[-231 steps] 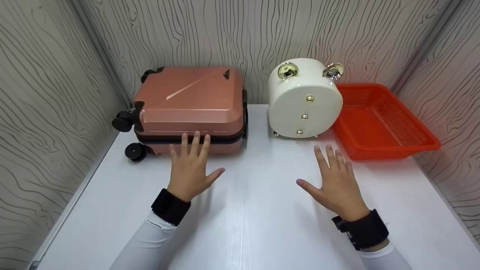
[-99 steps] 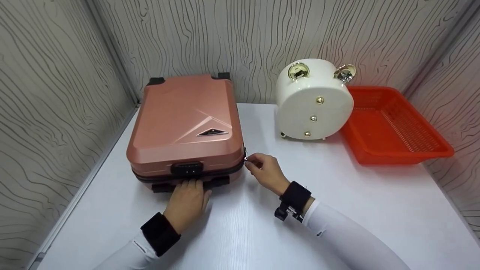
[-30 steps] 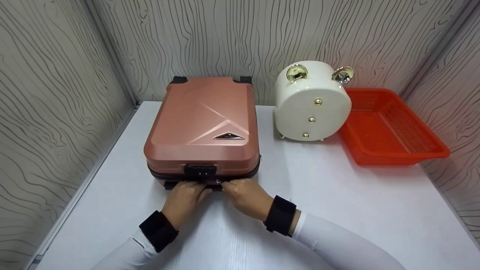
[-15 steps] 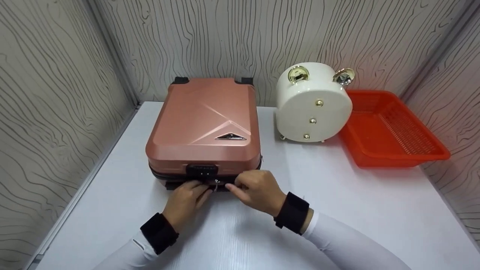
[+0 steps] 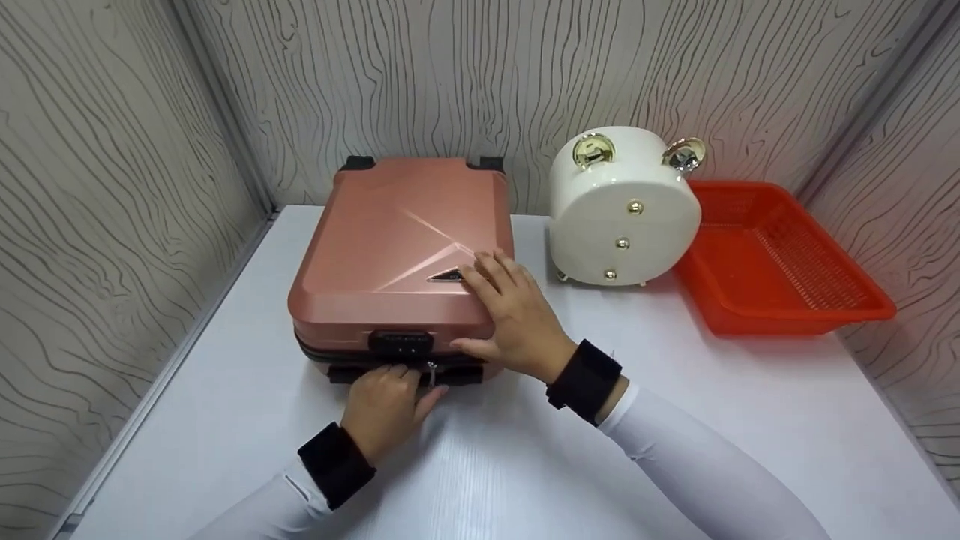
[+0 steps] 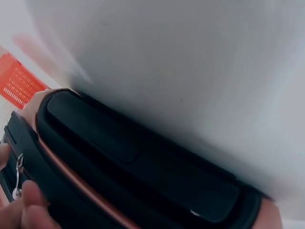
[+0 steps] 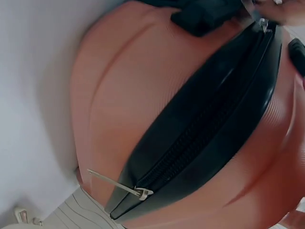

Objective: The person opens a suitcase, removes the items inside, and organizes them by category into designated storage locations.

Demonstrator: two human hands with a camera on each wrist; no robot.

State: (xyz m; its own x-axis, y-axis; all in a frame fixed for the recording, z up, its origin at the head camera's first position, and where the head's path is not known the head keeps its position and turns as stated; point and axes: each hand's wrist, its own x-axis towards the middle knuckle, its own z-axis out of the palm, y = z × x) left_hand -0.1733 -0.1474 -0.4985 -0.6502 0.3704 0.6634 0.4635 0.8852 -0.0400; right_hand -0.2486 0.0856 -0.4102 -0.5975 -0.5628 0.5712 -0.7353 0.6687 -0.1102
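A pink hard-shell suitcase (image 5: pixel 397 232) lies flat, its black handle (image 5: pixel 463 373) side facing me. My left hand (image 5: pixel 382 412) is at the middle of this front side with fingers curled. Thumb and fingers are around a zipper pull (image 6: pixel 18 176); the left wrist view shows the pull's end against them, and fingertips are partly hidden. My right hand (image 5: pixel 521 322) rests over the lid's front right corner, fingers extended beside the dark triangular badge (image 5: pixel 448 275). A second zipper pull (image 7: pixel 140 193) sits farther along the black zipper (image 7: pixel 200 129) in the right wrist view.
A white round drum-like case (image 5: pixel 626 217) with gold knobs and ear-like pieces stands right of the suitcase. Partly behind it is a red plastic basket (image 5: pixel 810 319). Patterned walls (image 5: pixel 465 82) enclose the white table (image 5: pixel 675 435) at back and sides.
The suitcase has turned its handle side toward me and shifted right since the earlier frames. My right hand has left the front zipper and moved up onto the lid. My left hand shifted slightly right.
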